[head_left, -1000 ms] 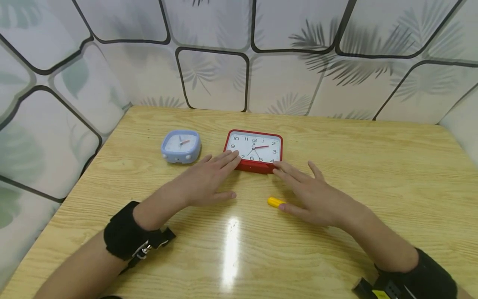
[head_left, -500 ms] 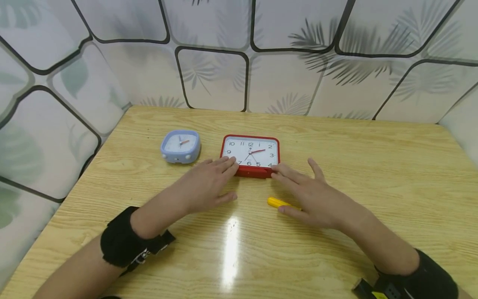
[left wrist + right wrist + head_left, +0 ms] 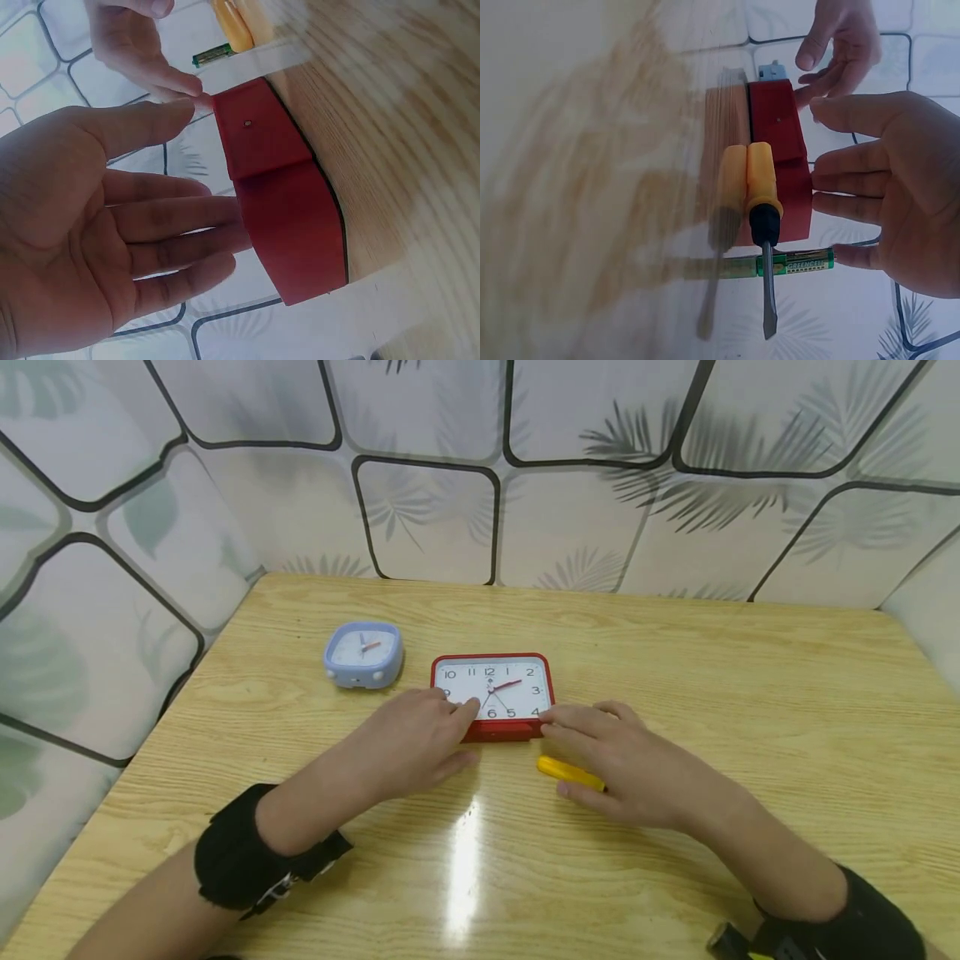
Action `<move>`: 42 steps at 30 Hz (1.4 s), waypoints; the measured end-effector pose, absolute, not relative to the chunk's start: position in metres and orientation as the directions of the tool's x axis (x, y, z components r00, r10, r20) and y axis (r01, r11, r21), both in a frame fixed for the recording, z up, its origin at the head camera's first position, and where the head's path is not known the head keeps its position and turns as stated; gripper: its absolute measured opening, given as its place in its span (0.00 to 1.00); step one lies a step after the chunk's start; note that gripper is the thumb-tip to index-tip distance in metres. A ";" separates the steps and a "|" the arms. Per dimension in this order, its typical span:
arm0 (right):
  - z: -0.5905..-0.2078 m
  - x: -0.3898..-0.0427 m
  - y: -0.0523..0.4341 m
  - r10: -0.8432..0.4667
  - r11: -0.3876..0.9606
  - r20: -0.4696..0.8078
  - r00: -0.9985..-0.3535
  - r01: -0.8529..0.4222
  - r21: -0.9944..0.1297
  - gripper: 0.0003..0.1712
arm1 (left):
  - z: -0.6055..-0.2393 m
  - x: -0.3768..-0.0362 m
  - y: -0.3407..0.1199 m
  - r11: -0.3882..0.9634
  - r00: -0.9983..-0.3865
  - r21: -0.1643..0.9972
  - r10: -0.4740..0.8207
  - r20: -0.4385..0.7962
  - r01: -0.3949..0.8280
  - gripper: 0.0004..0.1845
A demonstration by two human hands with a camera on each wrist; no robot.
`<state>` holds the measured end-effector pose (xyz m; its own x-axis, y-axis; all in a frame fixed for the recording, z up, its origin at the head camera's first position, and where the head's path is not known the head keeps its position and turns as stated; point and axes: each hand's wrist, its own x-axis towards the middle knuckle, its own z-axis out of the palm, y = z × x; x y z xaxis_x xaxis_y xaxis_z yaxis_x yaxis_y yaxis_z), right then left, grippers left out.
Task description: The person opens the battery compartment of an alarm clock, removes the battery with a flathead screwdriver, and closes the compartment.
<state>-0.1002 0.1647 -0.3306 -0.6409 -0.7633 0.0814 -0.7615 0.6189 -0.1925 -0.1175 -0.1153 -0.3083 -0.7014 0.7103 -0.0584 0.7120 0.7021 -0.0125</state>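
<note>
A red-framed alarm clock [image 3: 517, 695] with a white dial lies face up on the table in the head view. My left hand [image 3: 397, 747] has its fingers over the clock's lower left corner. At the lower right corner, my right hand [image 3: 637, 768] touches the edge with its fingertips. Both thumbs stand off from the clock, and neither hand is curled round it. Under the right hand lies a screwdriver with a yellow handle [image 3: 564, 770]; its black collar and flat metal blade [image 3: 769, 292] show in the right wrist view.
A small blue alarm clock [image 3: 365, 653] stands left of the red one. Beyond the screwdriver, a green battery [image 3: 808, 261] lies on the table, hidden by the right hand in the head view. The patterned wall [image 3: 427, 518] borders the wooden table [image 3: 750, 677] at the back.
The red clock has slid toward me and slightly left, with both hands drawing back along with it. More of the screwdriver's yellow handle now shows. The blue clock has stayed put.
</note>
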 end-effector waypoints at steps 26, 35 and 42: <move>-0.318 -0.094 0.162 -0.797 0.590 -0.010 -0.604 -0.775 -0.227 0.22 | -0.310 -0.143 -0.127 0.751 -0.753 0.182 0.654 -0.073 0.634 0.47; -0.319 -0.104 0.166 -0.809 0.564 0.035 -0.587 -0.791 -0.236 0.21 | -0.315 -0.152 -0.120 0.804 -0.774 0.120 0.594 -0.219 0.582 0.72; -0.329 -0.096 0.161 -0.833 0.416 0.284 -0.475 -0.876 -0.245 0.16 | -0.324 -0.133 -0.117 0.785 -0.769 0.209 0.617 -0.169 0.583 0.66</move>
